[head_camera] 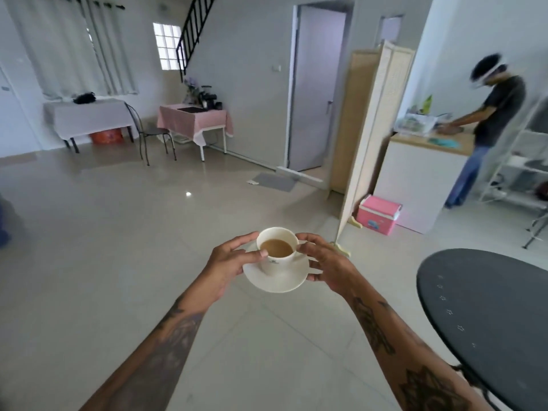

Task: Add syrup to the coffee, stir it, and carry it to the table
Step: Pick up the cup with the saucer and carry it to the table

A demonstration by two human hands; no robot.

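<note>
Fingers of the left hand and right hand curl around a saucer from both sides, thumbs touching the coffee cup standing on it, held above the floor, near a round black table.

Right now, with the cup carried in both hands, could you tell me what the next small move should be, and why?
Probably swing the saucer right and lower it onto the black round table. Left hand and right hand hold saucer and cup level above bare floor, the coffee fairly full, the table close.
</note>
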